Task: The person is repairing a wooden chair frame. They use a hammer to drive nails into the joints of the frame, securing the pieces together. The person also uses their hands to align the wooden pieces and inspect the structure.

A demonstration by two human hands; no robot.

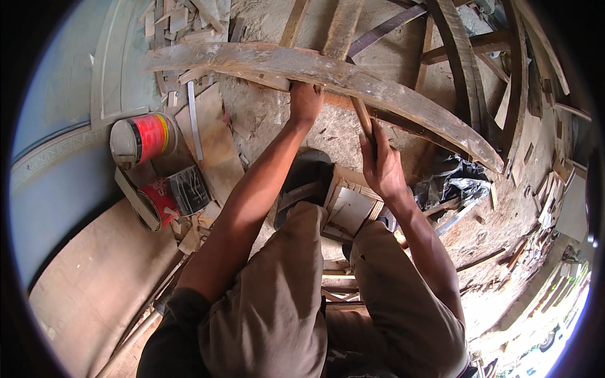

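A long, curved wooden beam [252, 60], worn and spotted with pale marks, spans the upper middle in front of me. At its near edge my left hand [307, 103] is closed, its fingertips and whatever they hold hidden beneath the beam. My right hand [382, 167], lower and to the right, is wrapped round the wooden handle [362, 118] of a tool. That handle slants up to the beam, which hides the tool's far end. Wooden slats [343, 28] join the beam from the far side.
Between my feet sits a small wooden box [339, 175]. Two paint cans [124, 143], one upright and one tipped over [165, 198], are at the left. Wood scraps [179, 19] lie at the far left, crumpled dark plastic [444, 183] at the right. More curved timbers [457, 60] stand at the far right.
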